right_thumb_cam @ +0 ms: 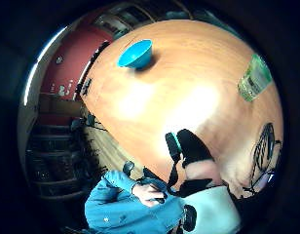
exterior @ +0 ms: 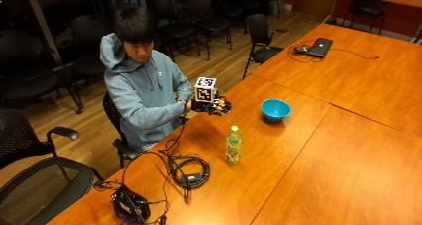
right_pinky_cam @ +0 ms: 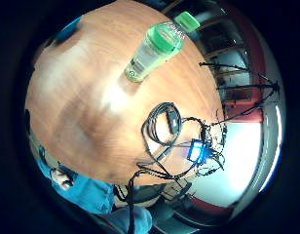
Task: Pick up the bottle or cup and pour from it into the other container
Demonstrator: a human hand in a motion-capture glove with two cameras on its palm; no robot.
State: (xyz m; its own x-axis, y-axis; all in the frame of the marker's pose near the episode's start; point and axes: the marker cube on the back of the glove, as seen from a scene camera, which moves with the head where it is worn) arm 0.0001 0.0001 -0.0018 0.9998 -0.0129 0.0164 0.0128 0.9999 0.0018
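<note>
Task not begun, by look of it. Gloved hand (exterior: 212, 106) raised above table (exterior: 369, 150) edge near person's chest, fingers relaxed, holding nothing. Bottle (exterior: 233, 144) upright on table, green cap on, well apart from hand. Blue bowl (exterior: 275, 109) beyond, near bottle, not touching. Left: reach, grasp bottle, uncap probably, carry to bowl, pour. Cable coil (exterior: 190, 171) lies near bottle.

We see a meeting room: long orange-brown wooden conference tables (exterior: 369, 86) fill the frame's right, rows of black office chairs (exterior: 198, 12) stand on wood flooring at the top, a closed dark laptop (exterior: 320, 47) upper right
</note>
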